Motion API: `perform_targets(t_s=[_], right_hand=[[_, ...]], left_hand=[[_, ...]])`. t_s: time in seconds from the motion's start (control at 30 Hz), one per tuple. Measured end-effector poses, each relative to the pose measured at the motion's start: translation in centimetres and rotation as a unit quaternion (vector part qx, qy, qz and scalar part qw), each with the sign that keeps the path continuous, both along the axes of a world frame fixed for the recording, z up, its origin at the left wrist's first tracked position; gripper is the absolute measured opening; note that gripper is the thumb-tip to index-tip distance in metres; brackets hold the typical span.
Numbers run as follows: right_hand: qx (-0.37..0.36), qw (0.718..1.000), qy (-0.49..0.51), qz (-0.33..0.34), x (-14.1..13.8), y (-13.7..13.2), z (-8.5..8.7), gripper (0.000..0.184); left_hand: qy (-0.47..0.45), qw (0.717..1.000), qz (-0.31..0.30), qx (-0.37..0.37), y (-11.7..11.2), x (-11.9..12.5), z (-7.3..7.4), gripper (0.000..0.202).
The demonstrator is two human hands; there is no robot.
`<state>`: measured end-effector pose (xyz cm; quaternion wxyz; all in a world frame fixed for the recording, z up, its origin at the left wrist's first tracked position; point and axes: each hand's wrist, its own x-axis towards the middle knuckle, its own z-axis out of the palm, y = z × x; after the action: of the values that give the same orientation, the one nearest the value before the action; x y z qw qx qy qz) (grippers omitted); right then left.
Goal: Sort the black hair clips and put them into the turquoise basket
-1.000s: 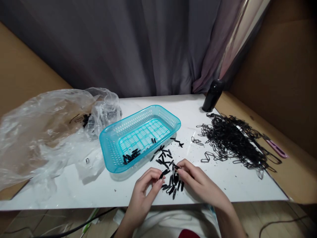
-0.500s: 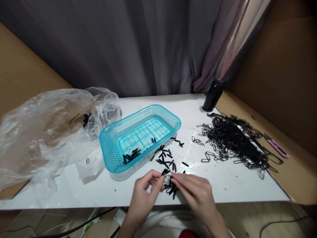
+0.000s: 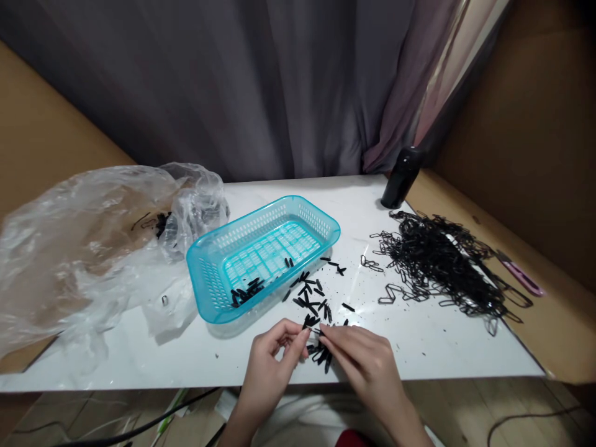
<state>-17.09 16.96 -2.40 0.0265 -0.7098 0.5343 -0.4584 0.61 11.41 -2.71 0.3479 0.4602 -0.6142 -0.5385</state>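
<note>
The left hand (image 3: 278, 354) and right hand (image 3: 367, 355) together pinch a thin black piece (image 3: 316, 330). Work looks partway: a few black strips (image 3: 246, 293) lie in the blue basket (image 3: 207, 287), at 11 o'clock from the hands; many loose strips (image 3: 307, 303) sit on the counter (image 3: 200, 360) at 12, and a heap of black loops (image 3: 437, 267) at 2. At 10 o'clock a dark clump (image 3: 161, 225) shows through the clear bag (image 3: 93, 217), inside or behind it I cannot tell
</note>
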Motion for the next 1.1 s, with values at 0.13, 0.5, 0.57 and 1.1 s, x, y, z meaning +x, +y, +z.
perform_targets(t_s=[0.13, 0.5, 0.57, 1.1], right_hand=[[0.007, 1.000, 0.002, -0.008, 0.07, -0.03, 0.06, 0.024], [0.038, 0.999, -0.023, 0.002, 0.08, -0.09, 0.05, 0.023], [0.037, 0.999, -0.030, 0.012, 0.00, -0.02, 0.12, 0.022], [0.013, 0.997, -0.074, 0.009, 0.08, 0.02, 0.05, 0.018]], left_hand=[[-0.017, 1.000, -0.010, -0.004, -0.07, 0.08, 0.33, 0.034], [-0.052, 0.997, -0.040, -0.035, -0.23, 0.52, 0.51, 0.032], [-0.048, 0.997, -0.043, -0.039, -0.15, 0.56, 0.51, 0.032], [0.005, 0.999, -0.046, 0.005, 0.00, 0.52, 0.41, 0.037]])
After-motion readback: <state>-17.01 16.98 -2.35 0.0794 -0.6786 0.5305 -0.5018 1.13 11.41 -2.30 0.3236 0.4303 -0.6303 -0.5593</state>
